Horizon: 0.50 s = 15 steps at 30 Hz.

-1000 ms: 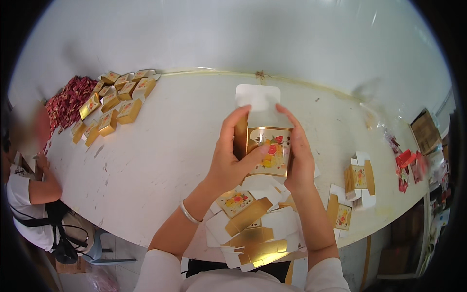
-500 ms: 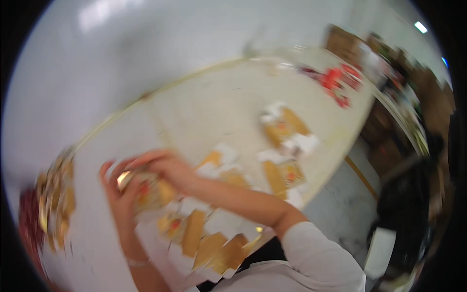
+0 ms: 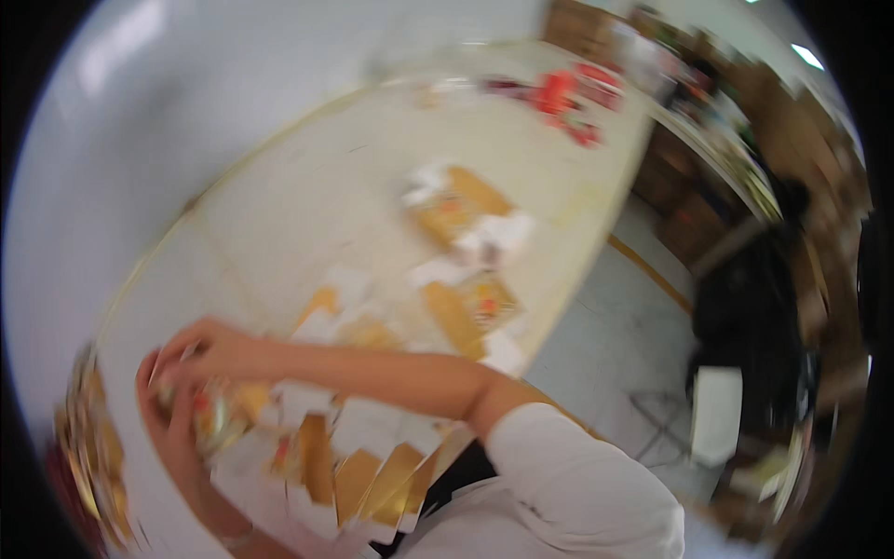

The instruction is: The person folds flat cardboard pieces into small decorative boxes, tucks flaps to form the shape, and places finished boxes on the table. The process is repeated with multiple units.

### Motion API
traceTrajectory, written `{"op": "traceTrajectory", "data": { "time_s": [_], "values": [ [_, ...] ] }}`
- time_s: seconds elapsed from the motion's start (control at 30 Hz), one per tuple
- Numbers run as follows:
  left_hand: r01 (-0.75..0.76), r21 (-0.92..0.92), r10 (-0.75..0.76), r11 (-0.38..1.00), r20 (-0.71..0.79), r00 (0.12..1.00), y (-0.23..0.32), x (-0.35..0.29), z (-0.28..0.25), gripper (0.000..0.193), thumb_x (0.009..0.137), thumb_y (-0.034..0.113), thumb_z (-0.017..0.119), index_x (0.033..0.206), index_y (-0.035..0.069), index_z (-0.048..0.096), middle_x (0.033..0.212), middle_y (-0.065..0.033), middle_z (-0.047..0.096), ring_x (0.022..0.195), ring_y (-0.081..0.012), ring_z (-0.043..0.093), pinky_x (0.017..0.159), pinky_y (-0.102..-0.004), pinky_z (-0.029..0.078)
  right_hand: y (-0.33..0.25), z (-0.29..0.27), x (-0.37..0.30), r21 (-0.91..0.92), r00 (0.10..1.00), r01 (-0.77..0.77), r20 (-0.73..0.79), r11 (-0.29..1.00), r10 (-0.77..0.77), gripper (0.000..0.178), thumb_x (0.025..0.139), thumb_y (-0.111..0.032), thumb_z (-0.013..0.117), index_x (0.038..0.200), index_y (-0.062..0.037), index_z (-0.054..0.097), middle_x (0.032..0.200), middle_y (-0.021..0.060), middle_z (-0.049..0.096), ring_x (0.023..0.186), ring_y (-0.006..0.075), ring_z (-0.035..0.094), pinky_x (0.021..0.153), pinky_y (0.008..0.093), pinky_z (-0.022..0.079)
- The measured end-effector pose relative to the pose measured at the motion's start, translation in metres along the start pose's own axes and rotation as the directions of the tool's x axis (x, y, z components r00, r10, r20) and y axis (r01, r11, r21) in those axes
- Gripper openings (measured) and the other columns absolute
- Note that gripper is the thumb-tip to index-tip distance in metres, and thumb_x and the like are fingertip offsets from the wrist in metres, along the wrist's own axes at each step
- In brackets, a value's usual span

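Note:
At the left of the table my two hands are together around a small gold carton. My left hand (image 3: 168, 419) grips the carton (image 3: 219, 415) from the left side, its fingers curled up around the far end. Reaching across from the right, my right hand (image 3: 209, 352) has its fingers bent over the carton's top end, against the left fingers. Motion blur hides the exact finger contacts. Closest to the hands lie several flattened or part-folded gold-and-white cartons (image 3: 317, 456).
More part-open cartons (image 3: 461, 210) lie mid-table on the white tabletop (image 3: 363, 177). A stack of gold cartons (image 3: 93, 447) stands at the left edge. Red packets (image 3: 559, 93) sit at the far end, near brown boxes (image 3: 582, 33). To the right is a black chair (image 3: 754, 317).
The view has swung to the right, so the table and cartons sit further left. Both hands stay together on the carton, with my right fingers now lower over its end.

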<state>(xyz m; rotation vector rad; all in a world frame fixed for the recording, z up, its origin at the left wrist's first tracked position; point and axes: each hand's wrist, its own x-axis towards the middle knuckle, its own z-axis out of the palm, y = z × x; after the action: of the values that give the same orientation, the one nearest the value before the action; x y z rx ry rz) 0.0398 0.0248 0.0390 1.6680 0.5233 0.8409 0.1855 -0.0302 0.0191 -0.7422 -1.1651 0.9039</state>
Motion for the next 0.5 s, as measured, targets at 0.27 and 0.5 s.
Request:
{"op": "traceTrajectory", "data": {
  "time_s": [0.27,0.5],
  "values": [
    [0.029,-0.183,-0.023,0.983,0.037,0.999,0.035,-0.012,0.012,0.045,0.077,0.002,0.062,0.118,0.007,0.044,0.105,-0.0061,0.052,0.085,-0.0107,0.056,0.07,-0.023,0.048,-0.049,0.0,-0.005,0.033,0.961,-0.278,0.012,0.96,0.278,0.027,0.087,-0.017,0.051,0.106,-0.0008,0.06,0.095,0.0063,0.063,0.086,0.013,0.058,0.075,0.0266,0.047],
    [0.029,-0.204,-0.032,0.979,-0.013,0.999,0.032,-0.017,0.013,0.049,0.08,0.008,0.062,0.123,0.009,0.039,0.102,-0.0067,0.052,0.082,-0.0124,0.058,0.068,-0.0237,0.049,-0.046,0.008,-0.011,0.001,0.967,-0.253,-0.031,0.968,0.253,0.026,0.089,-0.015,0.046,0.108,-0.0006,0.058,0.099,0.0081,0.061,0.087,0.0136,0.057,0.077,0.026,0.046]
  ]
}}
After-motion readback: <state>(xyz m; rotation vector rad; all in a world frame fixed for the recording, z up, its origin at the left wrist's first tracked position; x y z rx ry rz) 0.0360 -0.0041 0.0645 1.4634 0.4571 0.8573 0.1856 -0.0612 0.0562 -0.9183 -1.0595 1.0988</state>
